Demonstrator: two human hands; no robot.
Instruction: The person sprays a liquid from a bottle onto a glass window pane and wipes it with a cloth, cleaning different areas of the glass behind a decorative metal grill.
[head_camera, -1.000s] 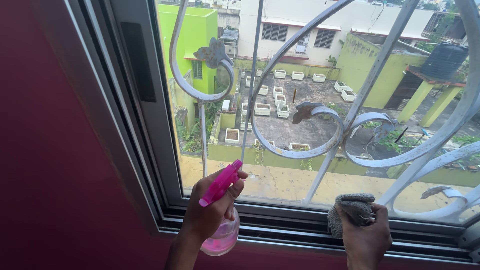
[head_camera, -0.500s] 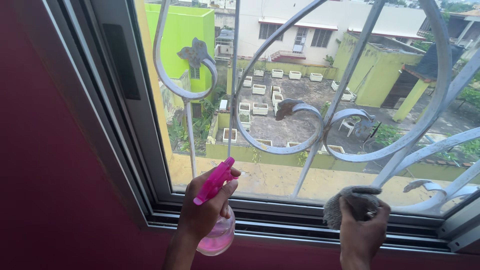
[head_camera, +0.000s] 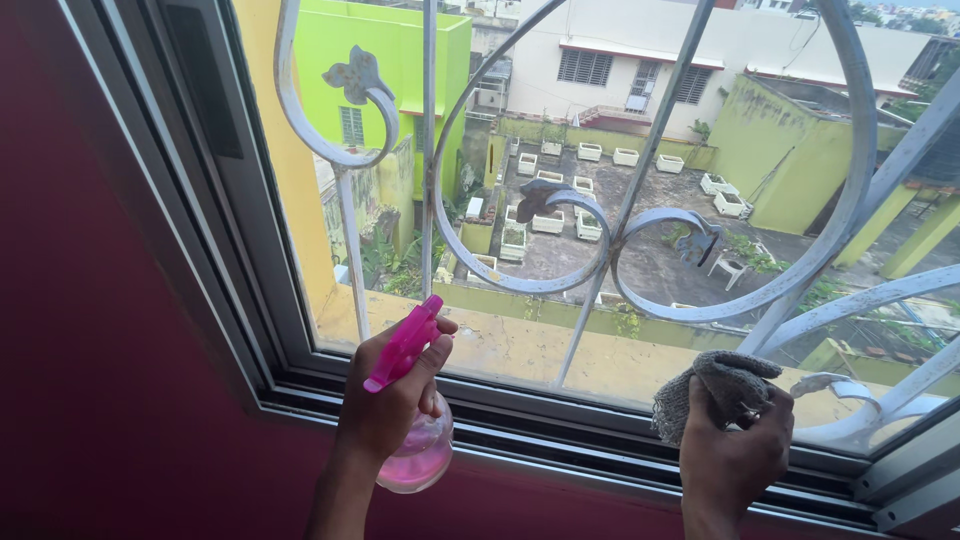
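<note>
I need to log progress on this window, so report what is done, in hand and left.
Done: nothing can be confirmed; no spray drops or wipe streaks show on the glass pane.
In hand: the left hand grips the pink spray bottle, nozzle aimed at the pane; the right hand holds a bunched grey cloth near the lower frame.
Left: apparently spraying and wiping the pane.

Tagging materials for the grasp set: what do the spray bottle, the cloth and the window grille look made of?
Spray bottle: plastic by the look, with a glossy opaque pink trigger head and a clear body showing pink liquid, held in the left hand.
Cloth: coarse grey knit or woven fabric, bunched softly in the right hand.
Window grille: probably painted metal; thin curved white scrolls with rusty patches.
</note>
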